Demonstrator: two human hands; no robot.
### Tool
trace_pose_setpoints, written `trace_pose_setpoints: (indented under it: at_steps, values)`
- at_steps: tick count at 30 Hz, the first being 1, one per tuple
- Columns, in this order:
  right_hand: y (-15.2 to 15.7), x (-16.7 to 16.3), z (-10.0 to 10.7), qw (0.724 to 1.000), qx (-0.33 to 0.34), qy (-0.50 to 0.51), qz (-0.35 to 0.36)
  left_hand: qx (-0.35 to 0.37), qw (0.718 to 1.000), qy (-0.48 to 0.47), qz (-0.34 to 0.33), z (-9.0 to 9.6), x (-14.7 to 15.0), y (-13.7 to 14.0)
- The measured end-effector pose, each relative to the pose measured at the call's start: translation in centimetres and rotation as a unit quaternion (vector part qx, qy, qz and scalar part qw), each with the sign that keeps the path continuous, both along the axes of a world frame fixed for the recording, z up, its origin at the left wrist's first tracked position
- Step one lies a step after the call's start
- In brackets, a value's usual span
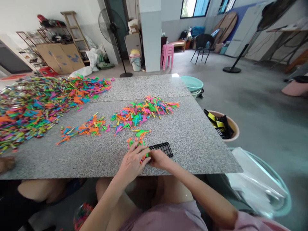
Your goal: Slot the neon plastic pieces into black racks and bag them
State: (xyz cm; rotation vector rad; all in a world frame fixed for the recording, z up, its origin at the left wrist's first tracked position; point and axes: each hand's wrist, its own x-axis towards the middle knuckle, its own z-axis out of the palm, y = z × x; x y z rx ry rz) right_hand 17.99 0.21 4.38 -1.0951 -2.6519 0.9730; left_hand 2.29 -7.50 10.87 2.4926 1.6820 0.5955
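Observation:
A black plastic grid basket (165, 148) lies on the speckled table in front of me. My left hand (134, 158) curves over a bunch of small bright plastic toys (143, 157) at the basket's left end, its fingers bent around them. From the right, my right hand (158, 158) reaches in with its fingers closed beside those toys, over the near part of the basket. What its fingertips pinch is hidden. Just beyond my left hand are more green and orange toys (142, 133), some seemingly pistol-shaped.
A loose heap of toys (149, 109) lies mid-table, a smaller row (92, 125) to its left, a large pile (36, 106) at far left. Another person's hand (6, 164) rests at the left edge. A tub (235, 130) with black baskets stands beyond the table's right edge.

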Motion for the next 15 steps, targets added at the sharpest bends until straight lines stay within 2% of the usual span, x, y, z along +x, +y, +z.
trace_pose_setpoints:
  at_steps: [2,5,7,9,11,13,15]
  values:
    - [2.4,0.5,0.7,1.000,0.001,-0.004,-0.013,0.003,1.000,0.000,-0.006,-0.4,-0.3,-0.1]
    - [6.1,-0.5,1.4,0.988,0.103,0.003,-0.118,0.005,1.000,0.005,-0.004,-0.6,-0.4,0.0]
    - [7.9,-2.2,1.3,0.983,0.153,-0.003,-0.105,0.003,1.000,0.011,0.002,-0.5,-0.3,0.2]
    - [8.7,-4.0,0.7,0.985,0.161,-0.011,-0.060,0.000,1.000,0.016,0.005,-0.4,-0.2,0.3]
    - [8.9,-4.9,0.0,0.986,0.159,-0.009,-0.049,0.002,1.000,0.020,0.003,-0.4,-0.2,0.3]
    - [8.9,-4.2,-0.8,0.984,0.163,-0.008,-0.071,0.006,1.000,0.020,0.000,-0.6,-0.4,0.2]
    - [9.3,-1.7,-1.3,0.983,0.143,0.007,-0.115,0.010,1.000,0.016,-0.004,-0.8,-0.6,0.3]
